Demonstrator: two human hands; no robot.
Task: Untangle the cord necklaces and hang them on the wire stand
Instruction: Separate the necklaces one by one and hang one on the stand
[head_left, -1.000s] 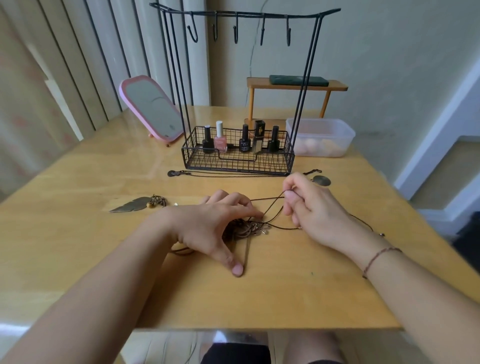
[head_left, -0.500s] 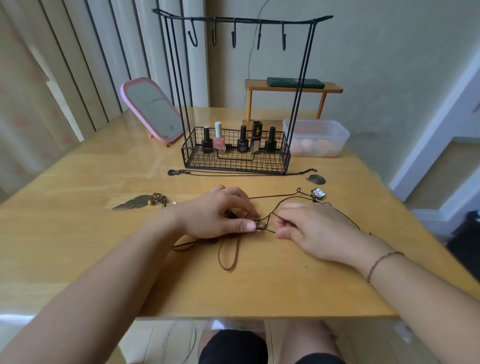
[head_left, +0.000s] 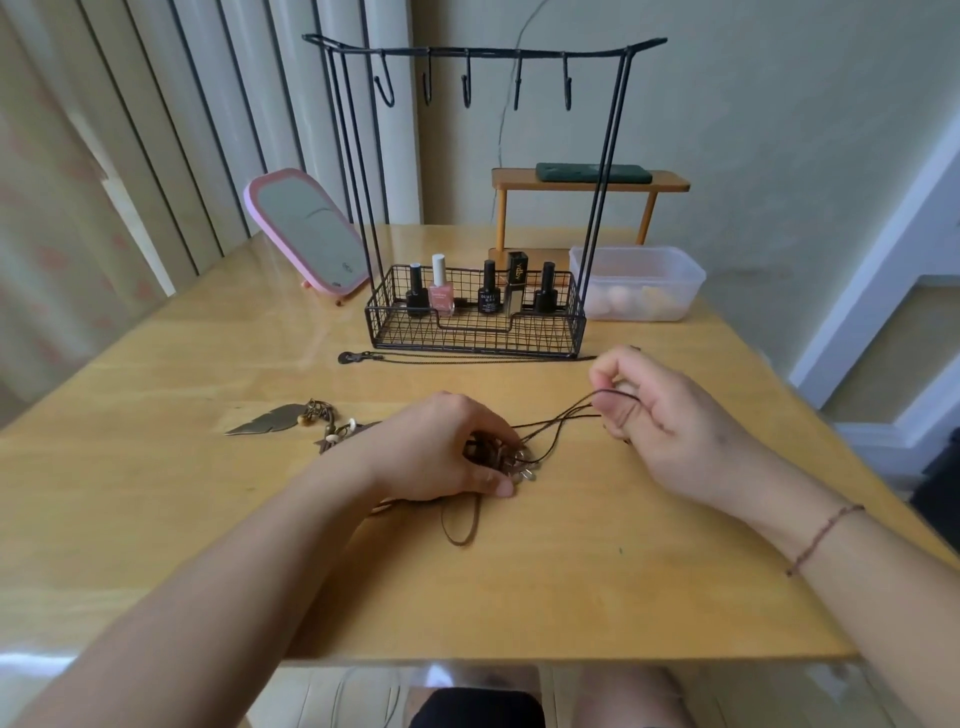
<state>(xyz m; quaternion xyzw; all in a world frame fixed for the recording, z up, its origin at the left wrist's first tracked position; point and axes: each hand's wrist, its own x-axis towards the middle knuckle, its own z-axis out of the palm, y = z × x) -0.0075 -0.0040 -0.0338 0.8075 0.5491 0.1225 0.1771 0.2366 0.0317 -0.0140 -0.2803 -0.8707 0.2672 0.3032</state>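
Left hand (head_left: 441, 452) sits curled over the tangle (head_left: 498, 457) mid-table, pinning it down — most of the knot is hidden under the fingers, only a few metal rings and a brown loop poke out near side. Right hand (head_left: 644, 410) pinches a dark cord (head_left: 566, 415) pulled up to the right. Stand (head_left: 483, 208) is farther back, hooks bare. Feather pendant (head_left: 270, 420) lies left — its cord runs behind the wrist.

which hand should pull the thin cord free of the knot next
Right, probably. The right hand already pinches the thin dark cord and is raised toward the wire stand. The left hand rests on the tangled bundle, well placed to hold it down.
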